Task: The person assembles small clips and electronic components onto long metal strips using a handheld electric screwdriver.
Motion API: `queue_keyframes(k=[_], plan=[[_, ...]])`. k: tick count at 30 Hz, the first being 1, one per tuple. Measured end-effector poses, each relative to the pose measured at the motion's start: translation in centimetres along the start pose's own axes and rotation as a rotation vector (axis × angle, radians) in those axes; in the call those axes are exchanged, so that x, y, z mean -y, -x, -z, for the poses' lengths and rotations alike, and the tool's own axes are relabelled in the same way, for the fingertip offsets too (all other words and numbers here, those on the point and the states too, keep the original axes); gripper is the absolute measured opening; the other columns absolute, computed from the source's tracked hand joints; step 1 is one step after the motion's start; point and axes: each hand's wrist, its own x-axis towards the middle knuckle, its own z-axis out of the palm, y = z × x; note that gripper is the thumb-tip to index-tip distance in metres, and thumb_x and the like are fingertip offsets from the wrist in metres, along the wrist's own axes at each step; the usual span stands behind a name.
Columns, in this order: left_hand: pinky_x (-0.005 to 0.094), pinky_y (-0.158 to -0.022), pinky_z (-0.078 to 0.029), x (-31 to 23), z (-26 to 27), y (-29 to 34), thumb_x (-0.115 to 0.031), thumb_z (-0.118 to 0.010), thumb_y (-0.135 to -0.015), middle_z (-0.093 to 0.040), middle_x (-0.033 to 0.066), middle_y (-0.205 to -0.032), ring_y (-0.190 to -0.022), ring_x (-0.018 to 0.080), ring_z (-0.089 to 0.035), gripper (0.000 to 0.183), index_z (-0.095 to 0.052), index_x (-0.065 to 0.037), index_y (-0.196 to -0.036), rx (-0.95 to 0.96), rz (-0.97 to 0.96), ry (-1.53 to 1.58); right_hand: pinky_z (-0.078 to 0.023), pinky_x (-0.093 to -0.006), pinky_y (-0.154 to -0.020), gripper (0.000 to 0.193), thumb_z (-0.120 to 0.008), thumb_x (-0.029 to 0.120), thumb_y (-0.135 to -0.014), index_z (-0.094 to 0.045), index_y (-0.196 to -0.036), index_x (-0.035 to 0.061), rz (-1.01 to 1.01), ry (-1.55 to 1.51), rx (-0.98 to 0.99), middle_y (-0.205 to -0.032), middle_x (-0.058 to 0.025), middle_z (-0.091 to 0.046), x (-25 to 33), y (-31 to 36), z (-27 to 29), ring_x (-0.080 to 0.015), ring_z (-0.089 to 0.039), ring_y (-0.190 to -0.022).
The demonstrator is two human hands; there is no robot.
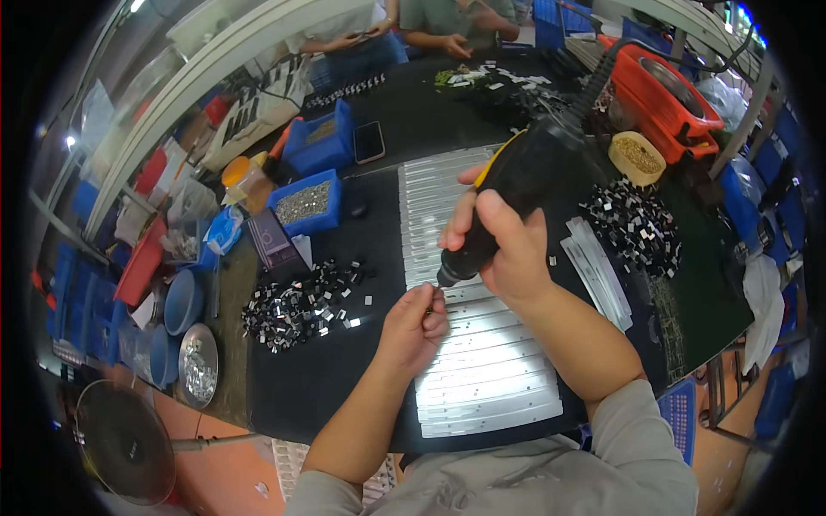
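right hand point(508, 245) wrapped the driver point(508, 185), tip over the strips point(482, 378) on the worktop point(344, 370); left hand point(413, 327) fingers pinched a small part beneath; best kept upright and steady

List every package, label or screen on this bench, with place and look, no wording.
Phone: flat on the black mat beside the upper blue bin, dark rectangular screen, reddish edge.
Small box: left of the lower blue bin, dark purple carton, tilted.
Blue-and-white packet: left of that box, crumpled.
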Motion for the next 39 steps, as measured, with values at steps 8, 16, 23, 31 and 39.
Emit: queue_keyframes(k=[8,16,23,31,39], plan=[[0.0213,-0.050,-0.029,0.2,0.1,0.0,-0.024,-0.050,-0.102,-0.055,0.0018,-0.074,-0.055,0.0066,-0.037,0.025,-0.059,-0.004,-0.089,0.028,-0.024,-0.052,-0.053,-0.0386,-0.069,0.034,-0.053,0.022,-0.096,-0.045,-0.120,-0.0015,0.018,0.104,0.040,-0.076,-0.0095,-0.057,-0.2,0.5,0.3,-0.0185,-0.060,-0.067],[0.0218,-0.050,-0.030,-0.3,-1.9,0.2,-0.047,-0.047,-0.100,-0.054,0.0036,-0.079,-0.055,0.0075,-0.036,0.046,-0.058,-0.002,-0.101,-0.043,0.068,0.085,-0.053,-0.0395,-0.070,0.034,-0.050,0.024,-0.098,-0.045,-0.120,-0.0010,0.001,0.050,-0.030,-0.077,-0.0089,-0.056,0.2,0.5,0.0,-0.0187,-0.058,-0.068],[0.0230,-0.048,-0.034,-3.4,3.3,-0.6,-0.039,-0.042,-0.102,-0.052,0.0056,-0.079,-0.054,0.0099,-0.041,0.040,-0.055,-0.001,-0.099,0.007,0.150,0.652,-0.052,-0.0399,-0.068,0.033,-0.050,0.025,-0.098,-0.046,-0.119,-0.0009,0.089,-0.097,-0.092,-0.075,-0.0080,-0.056,2.1,0.1,-0.6,-0.0187,-0.057,-0.066],[0.0215,-0.056,-0.039,-2.0,2.6,-0.8,-0.014,-0.047,-0.100,-0.054,0.0069,-0.086,-0.064,0.0105,-0.043,0.015,-0.055,-0.002,-0.102,-0.197,-0.117,0.503,-0.049,-0.0363,-0.069,0.037,-0.044,0.035,-0.100,-0.046,-0.119,0.0033,0.160,-0.064,-0.089,-0.075,-0.0036,-0.052,4.0,-0.5,-1.0,-0.0156,-0.054,-0.066],[0.0212,-0.054,-0.037,-3.0,2.8,-0.5,-0.010,-0.050,-0.097,-0.055,0.0053,-0.089,-0.064,0.0078,-0.042,0.022,-0.051,-0.001,-0.116,-0.304,-0.273,0.297,-0.048,-0.0352,-0.070,0.035,-0.045,0.034,-0.099,-0.048,-0.117,0.0043,0.166,-0.042,-0.124,-0.075,-0.0024,-0.052,5.0,-0.2,-1.0,-0.0148,-0.053,-0.066]])
